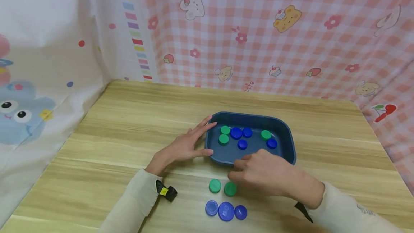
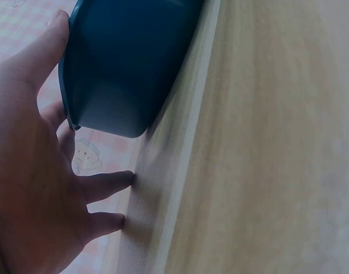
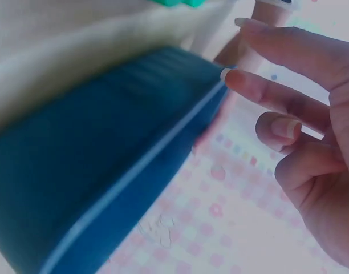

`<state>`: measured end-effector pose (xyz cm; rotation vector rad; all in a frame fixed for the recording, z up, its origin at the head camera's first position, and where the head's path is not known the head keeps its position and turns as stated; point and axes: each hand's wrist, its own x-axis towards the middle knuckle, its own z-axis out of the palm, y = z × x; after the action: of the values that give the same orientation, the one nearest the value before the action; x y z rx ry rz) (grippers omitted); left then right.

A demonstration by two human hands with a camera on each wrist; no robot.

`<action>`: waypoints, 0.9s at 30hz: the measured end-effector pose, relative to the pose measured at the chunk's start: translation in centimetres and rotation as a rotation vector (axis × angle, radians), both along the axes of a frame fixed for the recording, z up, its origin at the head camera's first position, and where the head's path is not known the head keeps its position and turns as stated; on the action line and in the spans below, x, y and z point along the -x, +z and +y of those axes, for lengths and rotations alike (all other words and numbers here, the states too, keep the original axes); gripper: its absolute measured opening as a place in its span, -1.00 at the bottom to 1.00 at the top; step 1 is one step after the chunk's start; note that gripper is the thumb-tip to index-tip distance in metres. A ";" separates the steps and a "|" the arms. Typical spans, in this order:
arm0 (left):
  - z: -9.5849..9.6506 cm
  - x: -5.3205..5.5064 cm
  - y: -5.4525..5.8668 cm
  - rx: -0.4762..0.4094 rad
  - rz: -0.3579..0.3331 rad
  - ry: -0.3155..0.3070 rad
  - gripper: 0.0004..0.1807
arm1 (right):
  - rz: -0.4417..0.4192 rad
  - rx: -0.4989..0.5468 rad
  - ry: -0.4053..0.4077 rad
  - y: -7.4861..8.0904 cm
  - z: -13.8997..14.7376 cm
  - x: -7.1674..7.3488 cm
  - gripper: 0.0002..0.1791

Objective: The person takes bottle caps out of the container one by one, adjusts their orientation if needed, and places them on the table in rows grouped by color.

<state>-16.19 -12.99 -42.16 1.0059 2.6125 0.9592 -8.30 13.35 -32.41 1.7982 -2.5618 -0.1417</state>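
Observation:
A dark blue tray (image 1: pixel 252 157) on the table holds green bottle caps (image 1: pixel 223 139) and blue bottle caps (image 1: pixel 242 144). My left hand (image 1: pixel 184 146) rests at the tray's left end, thumb and index finger at its rim; the left wrist view shows the other fingers spread toward the tabletop. Over the tray's front edge, my right hand (image 1: pixel 265 172) holds nothing. In the right wrist view its thumb and index finger are extended and apart, the others bent. Nearer me lie two green caps (image 1: pixel 215 186) side by side, with three blue caps (image 1: pixel 226 211) in a row below.
The wooden table (image 1: pixel 129 125) reaches back to a pink checked cloth (image 1: pixel 252 46) hanging behind it. A white printed cloth (image 1: pixel 48 64) hangs along the left side. A black wrist strap (image 1: pixel 166 191) sits on my left sleeve.

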 end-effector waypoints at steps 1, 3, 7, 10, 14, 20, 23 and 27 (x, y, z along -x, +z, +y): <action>0.0 0.0 0.0 -0.001 -0.001 0.000 -0.11 | -0.001 0.011 -0.002 0.2 0.1 0.2 -0.86; -0.1 0.1 0.0 -0.004 0.000 -0.003 -0.11 | 0.013 0.032 0.001 0.7 0.5 0.6 -0.82; -0.2 0.2 0.0 -0.005 0.005 0.003 -0.11 | 0.064 0.079 0.014 1.1 1.2 1.4 -0.77; -0.3 0.2 -0.1 0.000 0.004 0.008 -0.11 | 0.062 0.101 0.014 1.1 1.7 2.0 -0.73; -0.3 0.1 -0.2 0.002 0.000 0.008 -0.12 | 0.010 0.153 0.006 0.9 2.3 2.8 -0.71; -0.2 0.1 -0.2 -0.002 0.000 0.004 -0.12 | -0.036 0.226 0.006 0.7 3.2 4.2 -0.70; -0.1 0.1 -0.1 0.002 -0.001 0.004 -0.12 | -0.042 0.234 -0.001 0.8 3.8 5.0 -0.69; 0.0 0.0 0.0 0.003 0.000 0.002 -0.12 | -0.059 0.216 -0.025 0.8 4.5 6.0 -0.67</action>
<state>-16.21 -13.01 -42.13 1.0022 2.6147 0.9556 -14.27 17.88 -31.65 1.7180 -2.5246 0.1837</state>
